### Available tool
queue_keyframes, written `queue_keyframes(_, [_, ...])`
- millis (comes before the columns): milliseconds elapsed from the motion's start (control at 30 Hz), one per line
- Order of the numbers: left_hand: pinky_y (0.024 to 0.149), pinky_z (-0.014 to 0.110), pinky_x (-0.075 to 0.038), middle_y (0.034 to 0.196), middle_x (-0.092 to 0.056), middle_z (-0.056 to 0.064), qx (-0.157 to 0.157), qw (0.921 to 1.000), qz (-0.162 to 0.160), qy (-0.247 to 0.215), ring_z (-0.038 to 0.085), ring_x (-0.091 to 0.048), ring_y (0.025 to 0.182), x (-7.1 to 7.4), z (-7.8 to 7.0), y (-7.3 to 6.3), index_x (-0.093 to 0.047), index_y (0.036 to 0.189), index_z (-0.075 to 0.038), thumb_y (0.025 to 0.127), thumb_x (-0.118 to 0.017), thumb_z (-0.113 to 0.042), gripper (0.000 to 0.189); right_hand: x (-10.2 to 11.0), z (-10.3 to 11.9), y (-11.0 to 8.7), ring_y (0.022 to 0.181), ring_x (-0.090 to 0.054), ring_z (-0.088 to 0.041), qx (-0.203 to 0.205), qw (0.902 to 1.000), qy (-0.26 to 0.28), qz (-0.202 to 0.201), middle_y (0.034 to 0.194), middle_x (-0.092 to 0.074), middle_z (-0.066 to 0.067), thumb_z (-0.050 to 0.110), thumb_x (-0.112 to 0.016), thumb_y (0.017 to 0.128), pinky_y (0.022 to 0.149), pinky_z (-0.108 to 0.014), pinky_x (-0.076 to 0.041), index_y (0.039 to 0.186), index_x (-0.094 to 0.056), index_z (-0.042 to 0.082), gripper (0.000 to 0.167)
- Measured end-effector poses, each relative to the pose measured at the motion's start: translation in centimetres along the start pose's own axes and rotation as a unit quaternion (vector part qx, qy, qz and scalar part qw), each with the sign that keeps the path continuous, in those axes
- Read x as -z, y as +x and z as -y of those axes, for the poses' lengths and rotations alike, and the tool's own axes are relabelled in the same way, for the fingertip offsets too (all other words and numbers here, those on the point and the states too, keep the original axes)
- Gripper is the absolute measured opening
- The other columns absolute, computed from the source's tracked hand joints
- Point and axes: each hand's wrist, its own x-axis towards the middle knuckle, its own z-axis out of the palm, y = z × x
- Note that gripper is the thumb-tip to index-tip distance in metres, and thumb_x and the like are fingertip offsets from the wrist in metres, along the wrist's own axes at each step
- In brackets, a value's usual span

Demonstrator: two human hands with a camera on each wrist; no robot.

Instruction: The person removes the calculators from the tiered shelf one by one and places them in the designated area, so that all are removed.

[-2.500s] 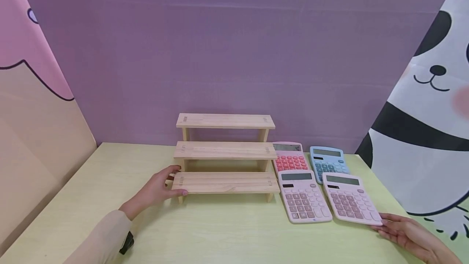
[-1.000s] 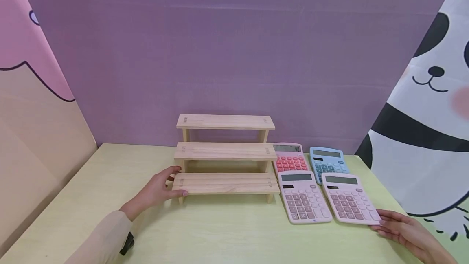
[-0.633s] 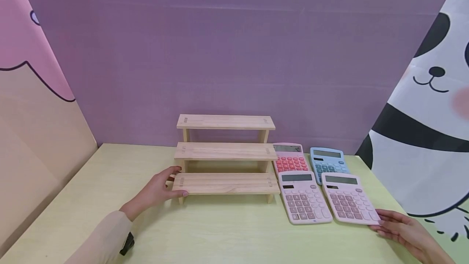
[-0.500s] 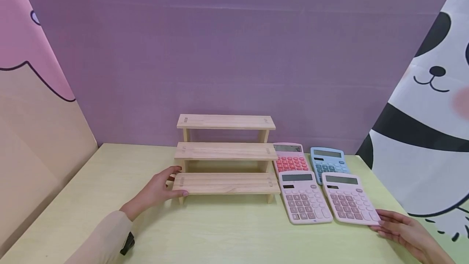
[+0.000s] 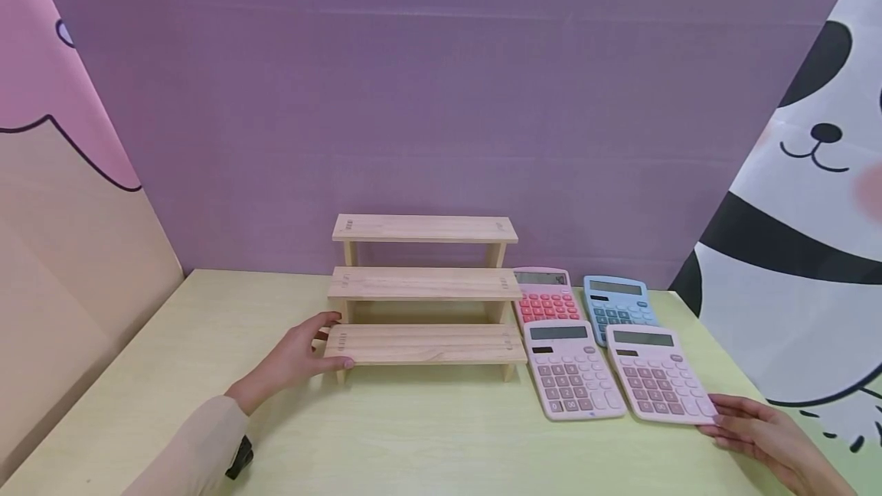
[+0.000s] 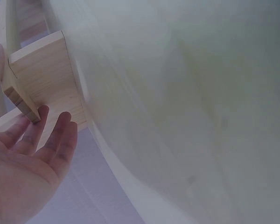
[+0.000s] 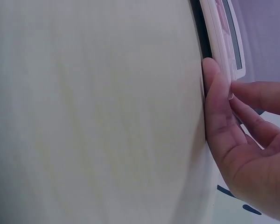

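Observation:
My left hand (image 5: 298, 352) grips the left end of the bottom step of a three-tier wooden display stand (image 5: 425, 344), thumb at the front edge and fingers behind. In the left wrist view, the left hand (image 6: 30, 161) is curled around the board end (image 6: 21, 100). My right hand (image 5: 768, 435) pinches the lower right corner of the front right pink calculator (image 5: 658, 373). The right wrist view has this calculator (image 7: 221, 42) edge-on, slightly off the table at the corner, between thumb and fingers of the right hand (image 7: 242, 140).
Another pale pink calculator (image 5: 572, 373) lies by the stand's right side. Behind are a pink calculator with red keys (image 5: 547, 301), partly hidden by the stand, and a blue calculator (image 5: 616, 305). A purple backdrop (image 5: 441, 98) rises behind the light wooden table (image 5: 413, 435).

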Motion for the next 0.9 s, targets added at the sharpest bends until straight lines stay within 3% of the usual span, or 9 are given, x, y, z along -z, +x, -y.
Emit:
queue_keyframes(267, [0.083, 0.044, -0.050, 0.127, -0.051, 0.014, 0.002, 1.0000, 0.002, -0.005, 0.029, -0.055, 0.105, 0.02, 0.03, -0.03, -0.041, 0.132, -0.003, 0.069, -0.078, -0.040, 0.082, -0.06, 0.21, 0.01, 0.083, -0.068, -0.021, 0.000, 0.9997, -0.022, -0.006, 0.088, -0.065, 0.006, 0.009, -0.054, 0.091, 0.075, -0.031, -0.056, 0.132, -0.022, -0.019, 0.059])
queue_keyframes(533, [0.085, 0.046, -0.049, 0.128, -0.051, 0.014, 0.005, 1.0000, 0.003, -0.007, 0.029, -0.054, 0.106, 0.00, 0.02, -0.06, -0.041, 0.132, -0.004, 0.068, -0.078, -0.040, 0.082, 0.08, 0.21, -0.07, 0.080, -0.068, -0.020, -0.001, 0.9992, -0.033, -0.021, 0.086, -0.064, 0.006, 0.011, -0.057, 0.089, 0.073, -0.029, -0.056, 0.127, -0.035, -0.016, 0.052])
queue_keyframes(900, [0.083, 0.044, -0.049, 0.127, -0.052, 0.014, 0.006, 1.0000, 0.007, 0.001, 0.029, -0.055, 0.105, 0.09, -0.15, -0.04, -0.041, 0.132, -0.003, 0.069, -0.077, -0.040, 0.082, 0.01, 0.67, -0.38, 0.080, -0.068, -0.020, -0.007, 0.9990, -0.038, -0.022, 0.086, -0.064, 0.006, 0.012, -0.056, 0.090, 0.072, -0.029, -0.056, 0.126, -0.037, -0.017, 0.050])
